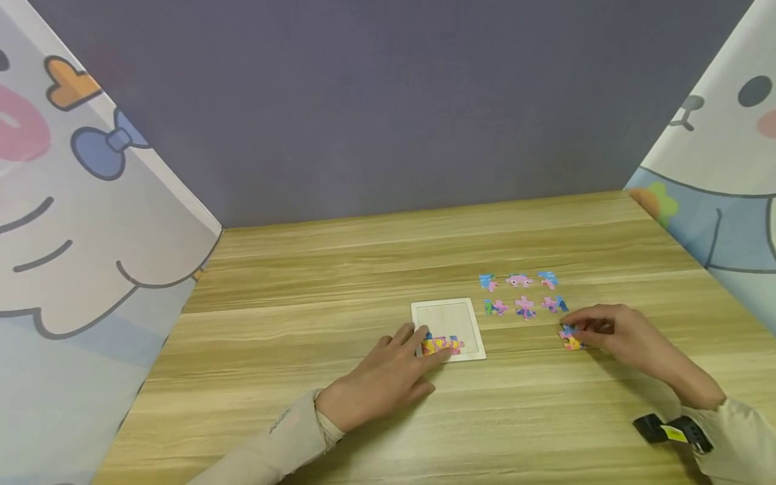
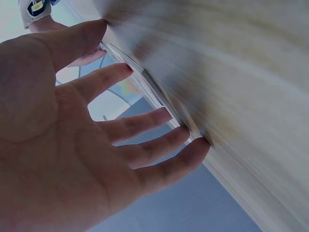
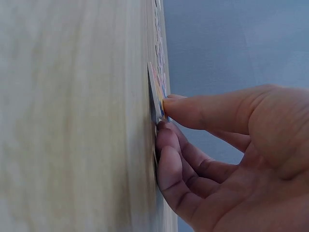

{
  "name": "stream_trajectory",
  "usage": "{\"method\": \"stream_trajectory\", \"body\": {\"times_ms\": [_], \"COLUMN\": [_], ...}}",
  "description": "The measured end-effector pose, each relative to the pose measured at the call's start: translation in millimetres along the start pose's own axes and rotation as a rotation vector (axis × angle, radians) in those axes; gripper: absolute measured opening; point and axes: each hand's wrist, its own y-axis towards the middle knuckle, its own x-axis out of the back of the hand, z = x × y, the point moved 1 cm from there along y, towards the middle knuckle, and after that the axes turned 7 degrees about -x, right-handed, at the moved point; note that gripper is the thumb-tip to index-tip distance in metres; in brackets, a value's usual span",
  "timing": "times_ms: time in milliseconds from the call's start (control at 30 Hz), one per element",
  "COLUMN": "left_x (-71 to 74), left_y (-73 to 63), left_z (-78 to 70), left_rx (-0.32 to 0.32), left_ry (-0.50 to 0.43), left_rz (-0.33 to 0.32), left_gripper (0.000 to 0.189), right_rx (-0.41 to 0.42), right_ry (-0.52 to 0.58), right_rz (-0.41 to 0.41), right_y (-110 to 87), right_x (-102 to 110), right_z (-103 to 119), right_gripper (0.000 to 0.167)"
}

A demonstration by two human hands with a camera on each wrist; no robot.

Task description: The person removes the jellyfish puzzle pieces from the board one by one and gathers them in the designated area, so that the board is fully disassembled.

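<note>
My right hand (image 1: pixel 630 343) pinches a jigsaw puzzle piece (image 1: pixel 570 339) between thumb and fingers, just over the table. In the right wrist view that piece (image 3: pixel 157 92) is tilted, one edge raised off the wood. My left hand (image 1: pixel 384 374) lies with fingers spread over the left and front edges of a square white puzzle tray (image 1: pixel 448 316). Joined yellow and pink pieces (image 1: pixel 439 345) fill part of the tray's front, partly covered by the left fingertips. In the left wrist view, the fingers (image 2: pixel 145 125) are extended, their tips down at the tray and tabletop.
Two rows of loose puzzle pieces (image 1: pixel 525 308) in pink and blue lie right of the tray, beyond the right hand. The wood-grain table (image 1: pixel 315 269) meets a grey wall (image 1: pixel 394 114) at the back. Cartoon-printed panels (image 1: pixel 79 236) flank both sides.
</note>
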Motion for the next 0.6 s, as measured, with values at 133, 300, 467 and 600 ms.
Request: {"method": "stream_trajectory", "body": {"times_ms": [133, 300, 467, 600], "left_x": [-0.7, -1.2, -0.9, -0.7], "left_y": [1.1, 1.6, 1.3, 1.5], "left_z": [0.3, 0.3, 0.4, 0.9], "left_rx": [-0.001, 0.000, 0.004, 0.008], "left_ry": [0.005, 0.008, 0.001, -0.015], "left_rz": [0.007, 0.013, 0.023, 0.027], "left_gripper": [0.055, 0.055, 0.056, 0.056], "right_rx": [0.004, 0.003, 0.002, -0.002], "right_ry": [-0.009, -0.017, 0.002, 0.002], "right_rz": [-0.002, -0.001, 0.003, 0.002], "right_y": [-0.4, -0.2, -0.1, -0.4], "right_x": [-0.6, -0.7, -0.5, 0.0], "right_z": [-0.5, 0.0, 1.6, 3.5], "right_gripper": [0.020, 0.020, 0.019, 0.017]}}
